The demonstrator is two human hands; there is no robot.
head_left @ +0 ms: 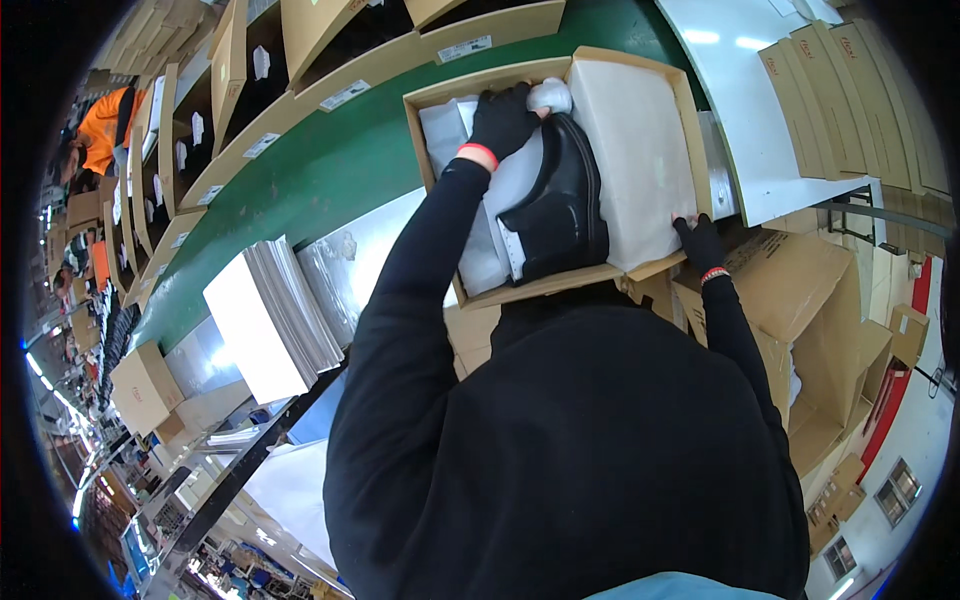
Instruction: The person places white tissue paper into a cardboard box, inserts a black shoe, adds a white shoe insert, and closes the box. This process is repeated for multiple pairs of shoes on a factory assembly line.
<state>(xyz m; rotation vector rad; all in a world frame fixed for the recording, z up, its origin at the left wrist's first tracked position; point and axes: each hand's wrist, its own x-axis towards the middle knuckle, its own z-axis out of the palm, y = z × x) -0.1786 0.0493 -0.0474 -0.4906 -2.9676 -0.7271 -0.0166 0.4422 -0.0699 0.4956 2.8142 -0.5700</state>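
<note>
A black ankle boot (556, 205) lies on its side in an open brown shoebox (540, 290), among white tissue paper (520, 185). My left hand (503, 122), in a black glove with bare fingertips, rests on the paper at the box's far end. Its thumb is spread from the fingers, beside a crumpled white paper wad (550, 96) near the boot. The paper-lined lid (640, 160) is folded back to the right. At its near right corner, my right hand (702, 243), gloved likewise, is closed on the edge, thumb and fingers pinching it.
Rows of open shoeboxes (390, 65) line the far side of the green bench (330, 160). Left of me stands a stack of white sheets (270, 320). A large open carton (800, 330) is close on my right, below a white table (760, 140) with upright boxes (850, 100).
</note>
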